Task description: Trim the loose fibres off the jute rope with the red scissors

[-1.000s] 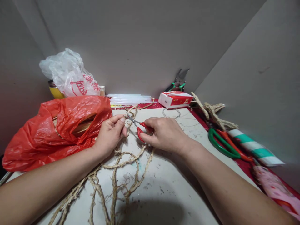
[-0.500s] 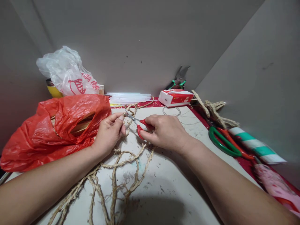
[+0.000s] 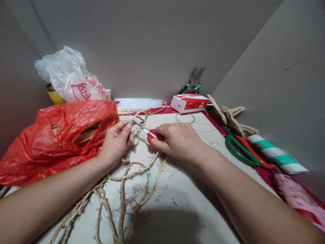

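Note:
My right hand [image 3: 177, 139] grips a small pair of scissors [image 3: 144, 128] by its red handles, with thumb and fingers in the loops. The blades point left and reach the fingertips of my left hand [image 3: 117, 139]. Between thumb and forefinger, that hand pinches a tan braided straw rope [image 3: 138, 134], whose held part is mostly hidden at the scissor tips. More lengths of braided rope [image 3: 123, 193] lie in loops across the pale tabletop below my hands and run to the near edge.
At left sits a red plastic bag [image 3: 76, 118], a white plastic bag [image 3: 72, 73] behind it. Along the back are clear sticks [image 3: 138, 103], a tissue pack [image 3: 190, 102] and pruning shears [image 3: 194, 81]. Green-handled scissors [image 3: 241, 150] and a striped roll [image 3: 276, 154] lie right.
The scissor blades look slightly nearer the left fingertips and closer together. Both hands keep their grips. The whole view has shifted a little.

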Demonstrator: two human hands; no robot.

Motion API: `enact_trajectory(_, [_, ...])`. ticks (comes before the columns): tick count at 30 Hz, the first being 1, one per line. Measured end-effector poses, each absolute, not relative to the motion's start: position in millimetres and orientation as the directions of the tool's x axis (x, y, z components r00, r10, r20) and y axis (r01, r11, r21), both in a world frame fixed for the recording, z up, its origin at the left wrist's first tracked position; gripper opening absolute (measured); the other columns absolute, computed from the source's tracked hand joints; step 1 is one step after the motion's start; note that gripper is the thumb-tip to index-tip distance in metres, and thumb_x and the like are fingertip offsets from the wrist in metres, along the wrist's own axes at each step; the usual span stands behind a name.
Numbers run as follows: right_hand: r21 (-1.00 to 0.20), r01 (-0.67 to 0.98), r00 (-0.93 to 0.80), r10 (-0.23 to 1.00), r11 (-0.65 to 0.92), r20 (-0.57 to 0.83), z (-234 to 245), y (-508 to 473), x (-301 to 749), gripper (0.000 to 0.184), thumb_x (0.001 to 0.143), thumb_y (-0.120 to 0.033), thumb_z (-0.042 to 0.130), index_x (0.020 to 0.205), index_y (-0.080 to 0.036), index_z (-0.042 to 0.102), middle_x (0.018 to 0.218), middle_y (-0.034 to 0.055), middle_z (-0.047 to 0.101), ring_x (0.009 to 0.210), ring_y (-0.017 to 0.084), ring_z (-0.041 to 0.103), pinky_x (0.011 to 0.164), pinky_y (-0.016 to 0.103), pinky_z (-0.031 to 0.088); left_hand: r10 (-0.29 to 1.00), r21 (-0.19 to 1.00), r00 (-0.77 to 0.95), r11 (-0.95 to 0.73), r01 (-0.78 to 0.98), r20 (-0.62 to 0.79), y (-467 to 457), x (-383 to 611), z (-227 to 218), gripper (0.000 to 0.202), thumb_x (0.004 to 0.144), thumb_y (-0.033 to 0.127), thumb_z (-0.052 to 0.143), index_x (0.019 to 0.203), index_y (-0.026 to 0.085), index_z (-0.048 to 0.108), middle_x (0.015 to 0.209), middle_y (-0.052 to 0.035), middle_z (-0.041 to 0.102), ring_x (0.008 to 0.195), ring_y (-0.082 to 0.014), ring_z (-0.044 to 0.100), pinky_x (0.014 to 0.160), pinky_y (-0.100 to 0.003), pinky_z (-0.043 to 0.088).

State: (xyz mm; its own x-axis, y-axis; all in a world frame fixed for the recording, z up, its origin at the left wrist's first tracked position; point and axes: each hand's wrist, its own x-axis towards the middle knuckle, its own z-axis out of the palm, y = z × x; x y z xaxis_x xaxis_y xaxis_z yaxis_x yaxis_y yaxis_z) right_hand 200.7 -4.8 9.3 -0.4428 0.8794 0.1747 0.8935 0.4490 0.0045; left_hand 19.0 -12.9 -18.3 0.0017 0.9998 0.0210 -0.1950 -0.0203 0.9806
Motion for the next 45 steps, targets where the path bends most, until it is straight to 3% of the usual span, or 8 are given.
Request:
enact_trajectory(6, [0.022,0.862,-0.504,0.849,0.507,0.156,8.4,-3.4,201.8,0.034,0.087,-0.041,0.046,0.073,-0.019,0.068,0.071,0.0049,0.069,0.059,0.014,0.052,0.054,0.029,0.017,1.0,0.982,-0.008,-0.005,-0.187,0.004,-11.2,17.3,-20.8,0.02,0.08,0.034,0.062,0.09,0.017,0.062,0.046,0.0062,0.05,0.032,-0.0031,0.027,0.033,-0.014,0.019])
enact_trajectory(16, [-0.103,0.884,-0.414,0.865,0.456,0.283,5.5,-3.8,201.3,0.033,0.078,-0.045,0.05,0.061,-0.018,0.06,0.062,0.0013,0.062,0.054,0.012,0.044,0.053,0.027,0.019,0.999,0.985,0.002,-0.04,-0.167,0.041,-13.9,19.3,-17.6,0.018,0.083,0.035,0.06,0.089,0.018,0.061,0.046,0.0064,0.051,0.034,-0.003,0.03,0.035,-0.013,0.023])
enact_trajectory(27, [0.004,0.896,-0.436,0.877,0.444,0.202,8.8,-7.0,200.7,0.036,0.079,-0.048,0.049,0.068,-0.019,0.068,0.062,0.0041,0.065,0.055,0.015,0.049,0.053,0.029,0.016,1.0,0.98,0.023,-0.009,-0.197,0.014,-11.5,17.2,-20.5,0.021,0.079,0.035,0.064,0.091,0.017,0.063,0.047,0.0061,0.051,0.033,-0.0029,0.029,0.034,-0.014,0.021])
enact_trajectory(36, [0.029,0.88,-0.473,0.868,0.474,0.148,10.1,-4.0,201.0,0.036,0.087,-0.042,0.046,0.075,-0.02,0.071,0.071,0.0057,0.07,0.06,0.015,0.054,0.053,0.029,0.018,0.999,0.967,0.024,0.048,-0.249,-0.043,-11.5,17.7,-18.1,0.015,0.078,0.029,0.065,0.086,0.017,0.062,0.046,0.0063,0.049,0.034,-0.0024,0.03,0.035,-0.013,0.019])
enact_trajectory(45, [-0.135,0.881,-0.416,0.88,0.453,0.23,2.9,-2.3,200.9,0.034,0.083,-0.041,0.047,0.065,-0.019,0.066,0.063,0.0022,0.064,0.055,0.012,0.047,0.053,0.028,0.02,1.0,0.975,0.022,0.013,-0.223,-0.009,-12.2,18.8,-13.8,0.02,0.081,0.03,0.061,0.094,0.014,0.063,0.047,0.0051,0.05,0.035,-0.0033,0.03,0.035,-0.014,0.021])
